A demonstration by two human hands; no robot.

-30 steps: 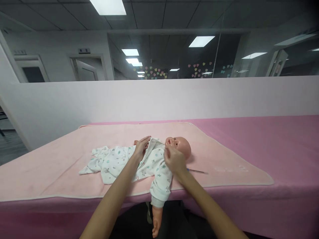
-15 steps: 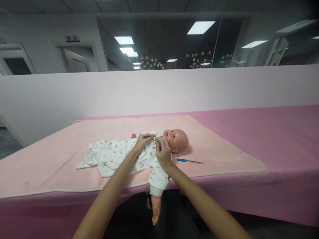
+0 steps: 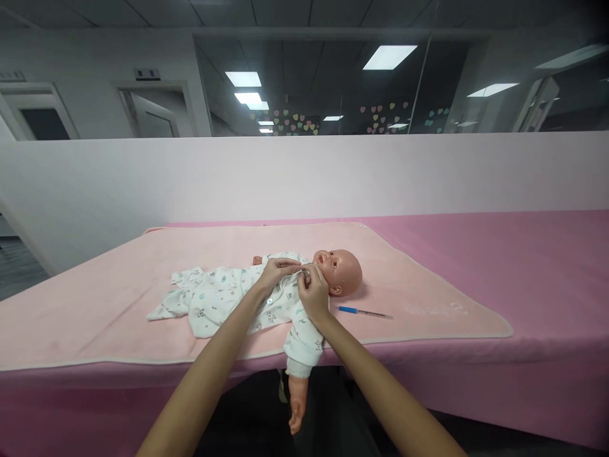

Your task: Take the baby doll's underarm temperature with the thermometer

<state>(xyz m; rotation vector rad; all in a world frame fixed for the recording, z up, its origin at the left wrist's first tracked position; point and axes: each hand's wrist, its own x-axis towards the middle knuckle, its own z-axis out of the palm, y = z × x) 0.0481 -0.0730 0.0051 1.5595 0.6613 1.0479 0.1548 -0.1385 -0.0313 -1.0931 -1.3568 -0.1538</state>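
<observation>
Above the pen (image 3: 364, 312) lies free room; fingers (image 3: 285, 262) apparently block the doll's upper chest (image 3: 287, 293).

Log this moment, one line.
doll: on back on blanket, near arm over blanket edge | left hand, right hand: close together at neckline of garment | blue-ended stick: on blanket near doll

Pink cloth-covered worktop (image 3: 537, 273): runs on to the right, its cloth hanging down in front
Pale-edged peach fabric blanket (image 3: 438, 285): spread flat over the pink cloth, one corner pointing right
Thin blue-ended stick (image 3: 347, 310): lying on the blanket near its front edge
Smooth white low wall (image 3: 304, 178): directly behind the worktop
Small multicoloured heart shapes (image 3: 379, 108): clustered against dark glass (image 3: 295, 70)
White panel door (image 3: 153, 124): ajar, back left
</observation>
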